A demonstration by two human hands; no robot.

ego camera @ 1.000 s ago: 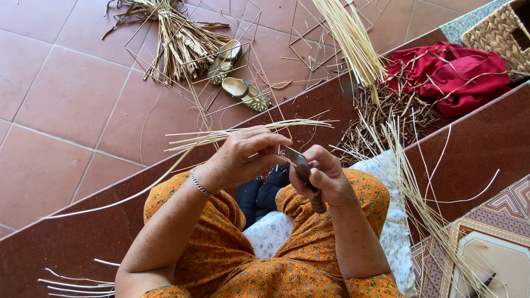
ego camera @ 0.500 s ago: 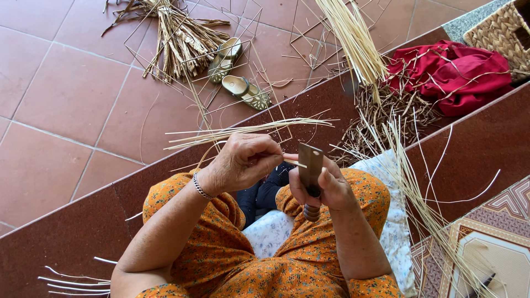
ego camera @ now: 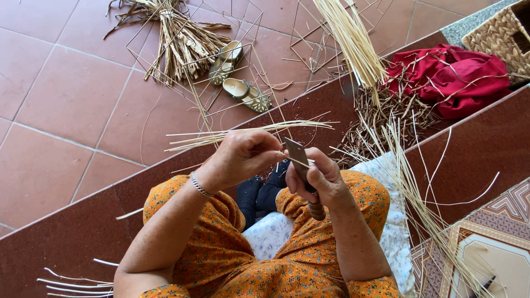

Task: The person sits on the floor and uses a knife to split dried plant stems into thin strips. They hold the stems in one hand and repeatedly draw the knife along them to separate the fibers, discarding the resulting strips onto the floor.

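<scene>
Gripping knife [ego camera: 298,157] blade-up, right hand [ego camera: 320,179]; left hand [ego camera: 243,154] fingers pinching crosswise straw strips [ego camera: 243,133].

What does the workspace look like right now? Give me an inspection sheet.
Surface: red tiled floor with a darker red step; the person sits on the step.
Job's things: left hand pinches thin pale straw strips; right hand holds a knife, blade up, against the strips.
Clutter: tied straw bundle, a pair of sandals, long pale straw stalks, dark scrap pile, loose strips at lower left.
Fingers: both hands closed on their things.
Cables: nothing seen.
Surroundings: red cloth, woven basket, patterned mat at lower right.
</scene>
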